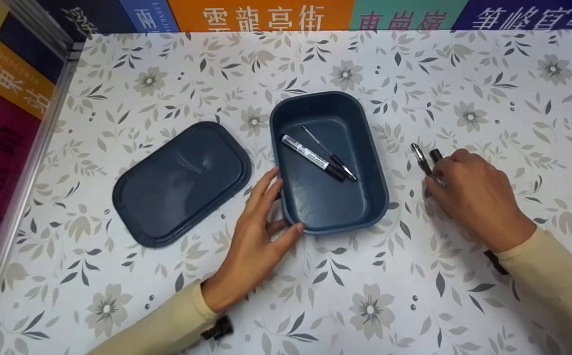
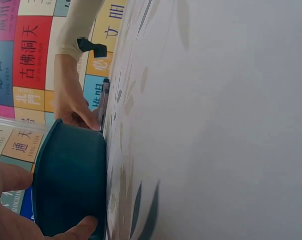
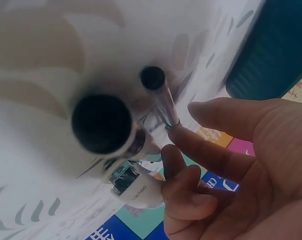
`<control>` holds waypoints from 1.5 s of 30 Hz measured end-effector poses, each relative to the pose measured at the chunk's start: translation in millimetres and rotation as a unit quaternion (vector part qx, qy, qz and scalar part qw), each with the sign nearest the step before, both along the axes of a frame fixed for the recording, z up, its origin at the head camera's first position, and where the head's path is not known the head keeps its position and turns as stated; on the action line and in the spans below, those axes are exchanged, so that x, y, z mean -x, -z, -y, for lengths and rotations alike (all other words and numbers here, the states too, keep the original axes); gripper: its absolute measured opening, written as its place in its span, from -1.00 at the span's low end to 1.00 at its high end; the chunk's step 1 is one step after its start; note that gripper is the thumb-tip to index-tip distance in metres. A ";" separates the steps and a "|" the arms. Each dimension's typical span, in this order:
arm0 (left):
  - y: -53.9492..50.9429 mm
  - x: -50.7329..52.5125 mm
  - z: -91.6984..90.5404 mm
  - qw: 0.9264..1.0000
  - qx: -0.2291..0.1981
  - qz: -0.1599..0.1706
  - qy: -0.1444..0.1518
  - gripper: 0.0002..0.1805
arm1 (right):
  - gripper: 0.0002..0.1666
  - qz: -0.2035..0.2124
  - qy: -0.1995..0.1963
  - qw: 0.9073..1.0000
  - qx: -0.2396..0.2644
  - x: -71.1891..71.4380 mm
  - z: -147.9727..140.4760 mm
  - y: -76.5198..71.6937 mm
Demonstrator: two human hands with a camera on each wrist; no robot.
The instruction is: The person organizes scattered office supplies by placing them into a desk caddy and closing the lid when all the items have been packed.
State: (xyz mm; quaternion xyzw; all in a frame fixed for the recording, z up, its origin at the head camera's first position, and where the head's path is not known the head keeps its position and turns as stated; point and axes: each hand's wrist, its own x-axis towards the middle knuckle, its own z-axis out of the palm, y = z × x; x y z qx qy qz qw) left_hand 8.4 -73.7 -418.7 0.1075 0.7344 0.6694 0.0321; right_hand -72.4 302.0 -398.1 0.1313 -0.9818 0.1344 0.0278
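Observation:
A dark blue rectangular box [image 1: 335,231] lies open-topped with a white-and-black marker [image 1: 308,153] and a clear-barrelled pen [image 1: 322,144] inside. My left hand [image 1: 261,227] rests against the box's near left corner, fingers along the left wall and thumb at the front. To the right of the box, my right hand [image 1: 473,195] is low over another pen [image 1: 420,157] and a black-ended marker [image 1: 435,156]. In the right wrist view, the index fingertip touches the clear pen [image 3: 163,100], and the thumb stands apart from it. The thicker black-ended marker [image 3: 103,125] lies beside it.
The dark blue lid [image 1: 182,182] lies left of the box. A white object with lettering [image 3: 136,187] shows beyond the thicker marker in the right wrist view. Floral paper [image 1: 364,305] covers the table, with colourful lettered panels [image 1: 266,15] along the back and left.

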 end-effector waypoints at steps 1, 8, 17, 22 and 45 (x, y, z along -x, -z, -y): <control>-0.2 -0.1 0.0 1.000 0.001 -0.001 0.000 -0.05 | -0.85 0.002 0.002 1.000 0.000 -0.1 0.4 0.4; 0.3 0.4 -0.3 1.000 0.002 -0.001 -0.001 -0.04 | -0.89 0.010 0.011 1.000 0.001 -1.1 4.2 2.7; 1.1 0.8 -0.1 1.000 -0.003 0.002 -0.001 -0.05 | -0.89 0.020 0.018 1.000 0.001 -2.4 5.0 2.7; 0.7 0.6 -0.2 1.000 -0.003 0.001 -0.001 -0.04 | -0.89 0.015 0.015 1.000 -0.005 -2.9 4.9 3.1; 0.8 0.7 -0.5 1.000 0.002 0.001 -0.001 -0.04 | -0.82 0.009 0.014 0.999 0.037 -4.4 6.2 -1.4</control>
